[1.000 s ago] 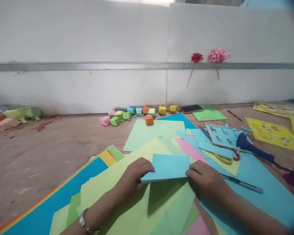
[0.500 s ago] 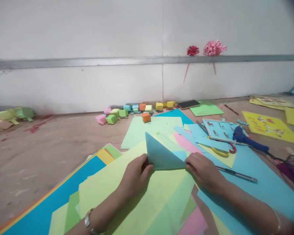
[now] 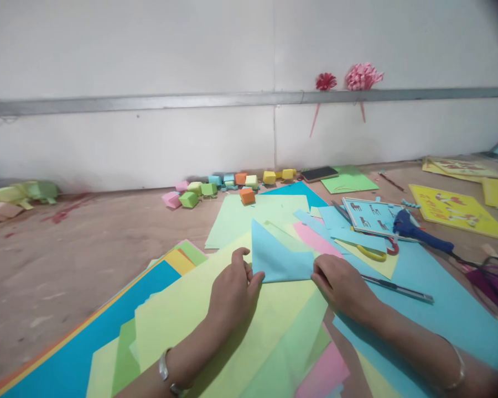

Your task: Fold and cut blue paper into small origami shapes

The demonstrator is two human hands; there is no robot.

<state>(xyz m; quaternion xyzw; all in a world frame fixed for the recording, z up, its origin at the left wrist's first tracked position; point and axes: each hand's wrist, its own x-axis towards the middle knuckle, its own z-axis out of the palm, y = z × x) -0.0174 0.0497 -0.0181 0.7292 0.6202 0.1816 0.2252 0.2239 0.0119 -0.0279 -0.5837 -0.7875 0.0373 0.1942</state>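
A light blue sheet of paper, folded with a straight bottom edge and a point at the upper left, stands over the pale yellow-green sheets. At its lower left corner, my left hand holds it with the thumb in front, the index finger raised off it. Pinched closed, my right hand grips the lower right corner. Fingertips behind the paper are partly hidden. Just right of that hand lies a utility knife.
Yellow-and-red-handled scissors and a blue glue gun lie at the right among paper scraps. Small paper cubes line the wall beside a phone. Yellow picture cards are far right. Coloured sheets spread at left.
The paper's right part no longer slopes down to my right hand; its upper edge there now sits higher and flatter. My left index finger has lifted from the paper.
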